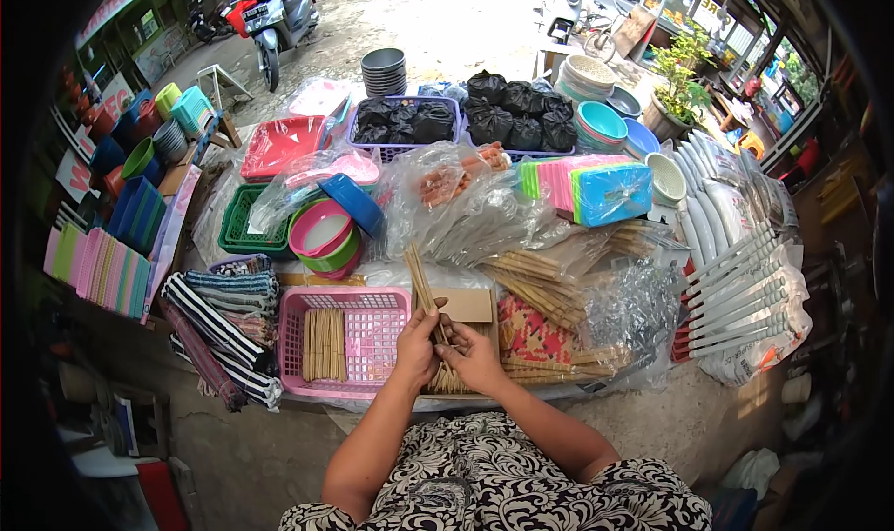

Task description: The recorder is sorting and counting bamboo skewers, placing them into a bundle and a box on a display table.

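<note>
A small bunch of thin bamboo sticks (420, 276) stands tilted in my left hand (418, 346), whose fingers close around its lower part. My right hand (469, 353) touches the sticks' lower end with thumb and fingers. Both hands are over an open cardboard box (469, 305) with more sticks at its near side, partly hidden by my hands. Left of them is a pink plastic basket (380, 321), with bundled sticks (325, 344) laid side by side in its left part.
Folded striped cloths (223, 321) lie left of the basket. Beyond are plastic-wrapped goods, nested pink and green bowls (321, 231) and black bags (520, 109). Longer bamboo pieces (541, 290) lie to the right, near grey-handled tools (733, 294). A potted plant (663, 112) stands farther back.
</note>
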Demonstrator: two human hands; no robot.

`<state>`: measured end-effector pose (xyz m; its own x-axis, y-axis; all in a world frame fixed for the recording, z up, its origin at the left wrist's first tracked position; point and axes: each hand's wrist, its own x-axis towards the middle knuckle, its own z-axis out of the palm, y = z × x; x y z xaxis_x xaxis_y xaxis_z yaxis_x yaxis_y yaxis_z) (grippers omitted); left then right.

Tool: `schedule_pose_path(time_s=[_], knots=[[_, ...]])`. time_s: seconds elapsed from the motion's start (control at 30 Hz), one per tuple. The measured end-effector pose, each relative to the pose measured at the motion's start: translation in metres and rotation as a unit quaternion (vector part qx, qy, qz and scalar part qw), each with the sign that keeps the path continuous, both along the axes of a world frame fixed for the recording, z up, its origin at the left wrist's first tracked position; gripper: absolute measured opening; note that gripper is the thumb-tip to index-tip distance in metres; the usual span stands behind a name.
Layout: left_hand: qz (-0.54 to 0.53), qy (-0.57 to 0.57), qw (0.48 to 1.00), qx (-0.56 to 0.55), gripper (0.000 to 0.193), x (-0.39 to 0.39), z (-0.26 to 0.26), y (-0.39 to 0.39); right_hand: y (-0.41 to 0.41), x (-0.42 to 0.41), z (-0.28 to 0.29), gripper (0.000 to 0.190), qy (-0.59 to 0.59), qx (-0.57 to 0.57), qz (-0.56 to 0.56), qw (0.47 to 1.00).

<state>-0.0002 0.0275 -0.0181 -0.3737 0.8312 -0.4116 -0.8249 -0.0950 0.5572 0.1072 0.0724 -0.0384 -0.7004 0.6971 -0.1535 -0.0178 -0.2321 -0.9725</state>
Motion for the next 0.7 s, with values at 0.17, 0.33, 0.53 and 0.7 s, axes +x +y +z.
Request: schedule_pose_path(time_s=[0.17, 0.33, 0.53, 0.7], knots=[[0.025, 0.009, 1.000, -0.012, 0.029, 0.002, 0.002, 0.001, 0.005, 0.003, 0.005, 0.036, -0.102, 0.131, 0.048, 0.985], [0.044, 0.000, 0.999, 0.015, 0.033, 0.003, 0.003, 0.004, -0.003, -0.002, 0.017, 0.035, -0.150, 0.139, 0.028, 0.978], [0.054, -0.004, 0.998, 0.034, 0.031, 0.001, -0.004, 0.003, -0.012, -0.005, 0.018, 0.040, -0.153, 0.196, 0.020, 0.968], [0.051, 0.062, 0.997, -0.001, 0.029, 0.001, -0.005, 0.006, -0.015, -0.004, -0.002, 0.044, -0.096, 0.148, 0.021, 0.984]])
